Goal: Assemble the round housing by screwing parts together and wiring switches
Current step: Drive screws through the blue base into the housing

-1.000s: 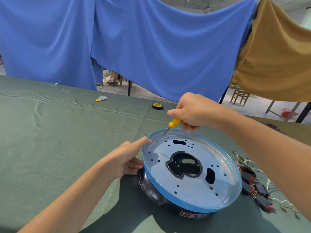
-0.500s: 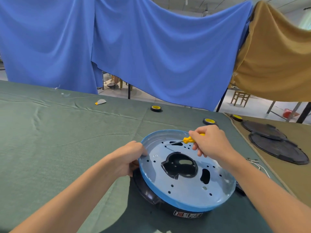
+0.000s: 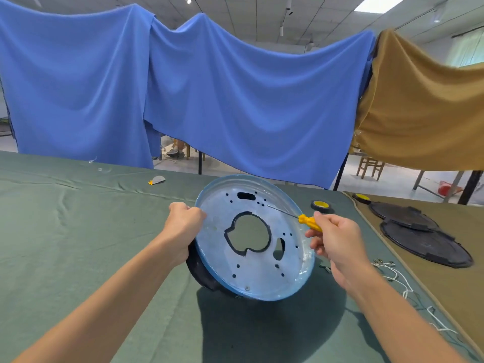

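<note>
Left grip point(image 3: 183, 226) closed on its rim, the round housing point(image 3: 251, 271) now stands tipped up, no longer flat, near the right edge of the tabletop point(image 3: 78, 231). Right grip point(image 3: 337, 239), clasping a yellow screwdriver point(image 3: 310, 222), aims at upper holes, seemingly for another screw.

The tilted housing point(image 3: 262, 273) stood on its lower edge in the middle of the green cloth point(image 3: 78, 231), blocking the straight way across. The left hand point(image 3: 183, 226) gripped its left rim. The right hand point(image 3: 337, 239), holding the screwdriver point(image 3: 310, 222), filled the space just beside its right rim. Left of the housing the cloth lay open, with only a small scrap point(image 3: 157, 180) far back. To the right, a tape roll point(image 3: 321, 205), white wires point(image 3: 395, 273) and two black discs point(image 3: 424, 242) crowded the surface. The blue curtain point(image 3: 235, 113) closed off the far side.
</note>
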The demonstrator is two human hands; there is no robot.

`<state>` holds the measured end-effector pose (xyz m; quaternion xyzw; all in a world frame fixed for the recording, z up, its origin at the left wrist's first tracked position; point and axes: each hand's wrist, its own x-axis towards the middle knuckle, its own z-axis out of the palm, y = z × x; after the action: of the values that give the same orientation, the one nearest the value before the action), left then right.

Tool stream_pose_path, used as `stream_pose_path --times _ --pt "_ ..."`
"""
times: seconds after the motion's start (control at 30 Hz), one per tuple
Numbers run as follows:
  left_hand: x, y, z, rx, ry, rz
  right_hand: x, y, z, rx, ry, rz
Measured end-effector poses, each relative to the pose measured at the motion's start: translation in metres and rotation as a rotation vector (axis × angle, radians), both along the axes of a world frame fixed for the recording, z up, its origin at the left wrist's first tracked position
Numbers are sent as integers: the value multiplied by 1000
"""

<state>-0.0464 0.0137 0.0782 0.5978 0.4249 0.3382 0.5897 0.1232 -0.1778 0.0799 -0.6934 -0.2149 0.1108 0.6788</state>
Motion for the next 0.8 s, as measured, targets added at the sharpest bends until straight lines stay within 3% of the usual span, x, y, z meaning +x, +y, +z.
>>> stream_pose_path --times 0.23,0.5,0.63,0.8 --pt "-10 -6 24 208 -112 140 -5 -13 3 110 256 -2" --pt "-9 -37 23 956 37 392 -6 -25 -25 106 471 -29" --pt "-7 -41 12 1199 75 360 -11 -24 -51 -55 188 -124" --pt "-6 -30 -4 1487 226 308 -18 -22 -71 -483 -293 -234"
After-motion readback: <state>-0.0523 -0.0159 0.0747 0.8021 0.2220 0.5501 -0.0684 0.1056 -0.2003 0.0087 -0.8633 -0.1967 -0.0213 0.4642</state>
